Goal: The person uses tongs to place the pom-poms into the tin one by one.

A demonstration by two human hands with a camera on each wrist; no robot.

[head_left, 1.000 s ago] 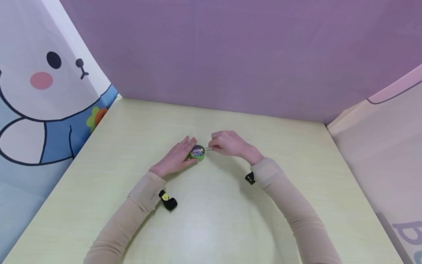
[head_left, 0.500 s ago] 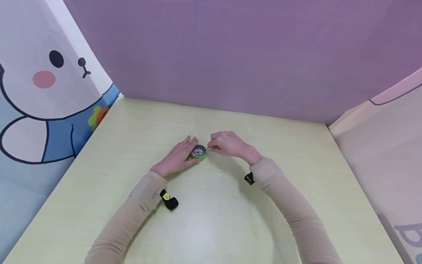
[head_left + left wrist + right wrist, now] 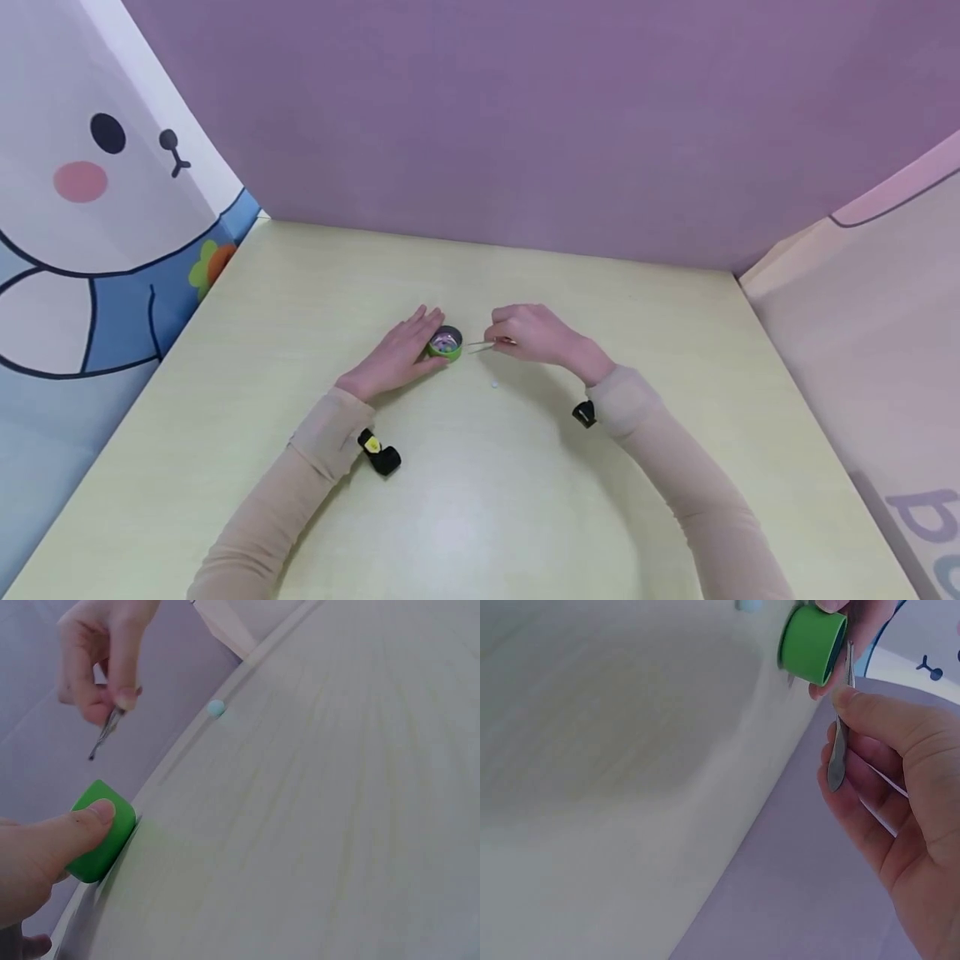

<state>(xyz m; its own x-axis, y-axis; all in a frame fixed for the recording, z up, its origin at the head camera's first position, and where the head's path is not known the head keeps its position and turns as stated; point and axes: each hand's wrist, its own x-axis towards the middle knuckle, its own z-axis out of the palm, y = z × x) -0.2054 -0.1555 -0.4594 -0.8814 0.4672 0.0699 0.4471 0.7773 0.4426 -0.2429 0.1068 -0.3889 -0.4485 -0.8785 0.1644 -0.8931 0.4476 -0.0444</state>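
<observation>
A small round green container (image 3: 447, 355), uncovered at the top, stands on the table with shiny purplish contents. My left hand (image 3: 392, 357) steadies it, fingers along the far left side and thumb at the near side; in the left wrist view the thumb presses the green wall (image 3: 112, 844). To its right, my right hand (image 3: 538, 335) pinches metal tweezers (image 3: 839, 754) between thumb and fingers. The tweezers' tips point at the container and stand just clear of it, slightly apart in the head view. Whether they hold anything is too small to tell.
A tiny pale blue bead (image 3: 216, 708) lies on the light wooden table (image 3: 465, 500), nearer me than the container. Black straps (image 3: 381, 454) hang at both wrists. A purple curtain (image 3: 510, 125) backs the table, with printed cloths at both sides.
The tweezers' tips have come out of the green container as my right hand drew back a little to the right. My left hand keeps its place on the container.
</observation>
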